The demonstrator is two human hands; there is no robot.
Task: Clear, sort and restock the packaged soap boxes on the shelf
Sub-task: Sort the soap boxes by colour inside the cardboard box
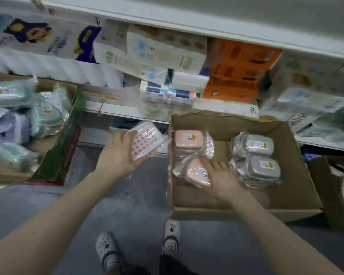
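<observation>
My left hand (120,153) holds a pink soap box (145,138) wrapped in clear plastic, grid side up, just left of a cardboard box (294,171) on the floor. Inside that box my right hand (220,175) rests on another pink soap box (197,172), fingers spread over it. A stack of pink soap boxes (189,139) lies beyond it in the left part of the cardboard box. Two stacks of grey soap boxes (258,157) stand in the right part.
A second carton (54,153) at the left holds green and lilac wrapped soap boxes (18,116). Shelves (115,110) ahead carry tissue and paper-roll packs, with an orange pack (238,72). Another carton edge (330,187) shows at the far right. My feet stand on grey floor (127,205).
</observation>
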